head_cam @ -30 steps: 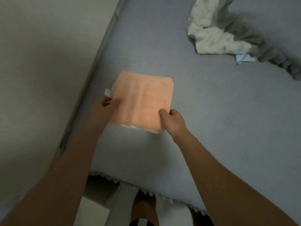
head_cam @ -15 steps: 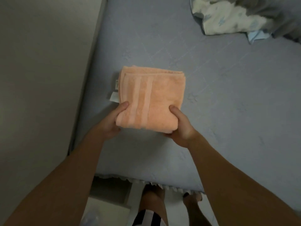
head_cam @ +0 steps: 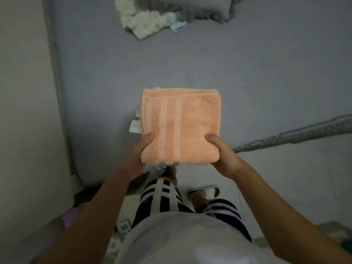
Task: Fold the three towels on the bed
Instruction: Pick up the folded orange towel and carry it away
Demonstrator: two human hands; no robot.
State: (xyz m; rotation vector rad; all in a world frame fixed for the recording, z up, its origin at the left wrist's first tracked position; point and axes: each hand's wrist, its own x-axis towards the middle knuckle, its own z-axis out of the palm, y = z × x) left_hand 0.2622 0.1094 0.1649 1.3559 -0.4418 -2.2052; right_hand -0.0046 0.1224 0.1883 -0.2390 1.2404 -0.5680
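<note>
Thumbs on top, that's the grip: the left hand (head_cam: pixel 136 157) has its thumb pressed down on the near left corner of the orange towel (head_cam: pixel 181 126), the other fingers tucked underneath out of sight, and the right hand (head_cam: pixel 223 157) mirrors it at the near right corner, thumb over, fingers below. Both hands are clamped on that one towel. It's folded into a thick square, three paler stripes running near to far down its left half, layered edges showing along the far side, and two small white tags (head_cam: pixel 135 126) poking out at its left edge. It's held up off the blue bed (head_cam: pixel 247 73), over the bed's near edge.

Count so far: one folded orange towel in hand. Far up the bed lies a crumpled heap, a pale patterned cloth (head_cam: pixel 144 25) bunched against a grey fringed cloth (head_cam: pixel 186 10); how many pieces are in that pile I can't tell.

The bed's sheet is plain blue with a fringed grey trim (head_cam: pixel 295 134) running along its near right edge. A pale wall (head_cam: pixel 24 111) stands on the left, light floor (head_cam: pixel 285 178) on the near right. Below: striped shorts (head_cam: pixel 162 199) and one slippered foot (head_cam: pixel 203 191).
</note>
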